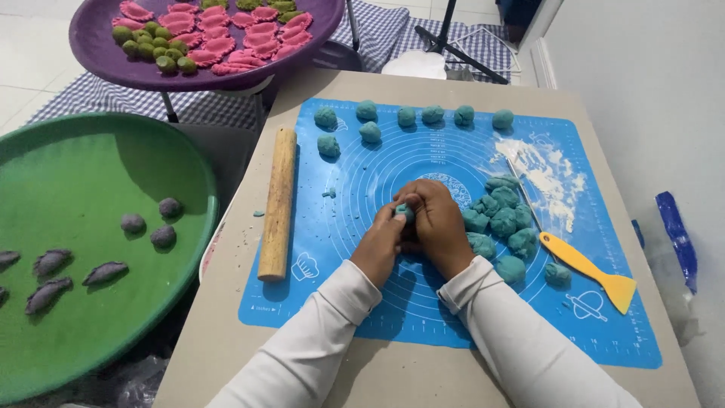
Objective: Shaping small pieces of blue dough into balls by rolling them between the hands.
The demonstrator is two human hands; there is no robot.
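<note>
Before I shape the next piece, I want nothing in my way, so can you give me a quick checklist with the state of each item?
1. Teal dough piece held by both hands, left hand and right hand: ok.
2. Hands over the blue mat: ok.
3. Rolling pin lies off the mat's left edge, apart from the hands: ok.
4. Yellow scraper lies on the mat to the right, handle beside the dough pile: ok.
5. Flour patch on the mat's upper right: ok.
6. Whether the held piece is smooth: cannot tell, fingers cover it.
</note>
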